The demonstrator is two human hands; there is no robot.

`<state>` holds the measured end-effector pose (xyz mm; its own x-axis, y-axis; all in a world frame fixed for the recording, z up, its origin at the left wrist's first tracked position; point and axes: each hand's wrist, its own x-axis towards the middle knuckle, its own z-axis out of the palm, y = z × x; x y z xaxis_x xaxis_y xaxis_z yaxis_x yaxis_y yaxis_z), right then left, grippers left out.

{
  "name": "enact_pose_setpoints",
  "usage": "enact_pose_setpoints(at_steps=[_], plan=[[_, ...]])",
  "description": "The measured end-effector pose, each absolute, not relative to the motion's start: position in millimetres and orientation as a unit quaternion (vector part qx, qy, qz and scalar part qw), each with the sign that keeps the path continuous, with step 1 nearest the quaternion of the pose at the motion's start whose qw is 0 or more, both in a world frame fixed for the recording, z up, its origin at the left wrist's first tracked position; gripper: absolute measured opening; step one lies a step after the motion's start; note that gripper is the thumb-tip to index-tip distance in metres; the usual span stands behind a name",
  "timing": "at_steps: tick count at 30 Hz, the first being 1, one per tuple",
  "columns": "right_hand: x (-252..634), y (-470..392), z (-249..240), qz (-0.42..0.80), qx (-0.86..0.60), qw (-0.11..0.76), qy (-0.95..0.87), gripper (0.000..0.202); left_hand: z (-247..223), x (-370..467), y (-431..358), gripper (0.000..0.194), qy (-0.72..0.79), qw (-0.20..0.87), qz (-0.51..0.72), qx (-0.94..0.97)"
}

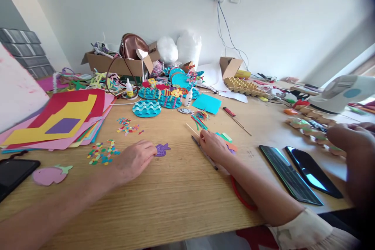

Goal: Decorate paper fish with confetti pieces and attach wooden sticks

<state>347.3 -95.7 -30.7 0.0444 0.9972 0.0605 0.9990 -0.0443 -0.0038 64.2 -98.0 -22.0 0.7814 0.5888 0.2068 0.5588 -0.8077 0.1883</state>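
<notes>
My left hand (137, 161) rests on the wooden table with its fingers together, their tips at the left edge of a small purple paper fish (162, 149). My right hand (211, 145) is lower over the table to the right, its fingers closed round a thin pale stick (191, 129) that points up and left. Just beside that hand lies a dark pen (205, 153). Orange and purple paper scraps (231, 146) lie partly behind the right hand. Round confetti dots (103, 152) are spread left of my left hand.
Coloured paper sheets (63, 119) and a pink paper fish (50, 175) lie left. Blue wave decorations (147, 108) and a glue bottle (188, 97) stand behind. Two phones (290, 174) lie right, near another person's hand (348, 136). Red scissor handles (238, 195) show under my right forearm.
</notes>
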Motion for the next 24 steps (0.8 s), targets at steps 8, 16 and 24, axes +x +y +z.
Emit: enact_pose_setpoints(at_steps=[8,16,24], plan=[[353.1,-103.1,-22.8,-0.024,-0.723,0.032,-0.690,0.018,-29.2,75.8,-93.3,0.021,0.263,0.062,0.164,0.949],[399.2,-74.5,2.2,-0.004,-0.769,0.040,-0.638,0.022,-32.5,70.5,-94.6,0.026,0.233,0.048,0.271,0.933],[416.9,-12.6,-16.8,0.065,-0.779,0.046,-0.622,0.018,-41.9,62.6,-94.0,0.030,0.219,0.027,0.347,0.912]])
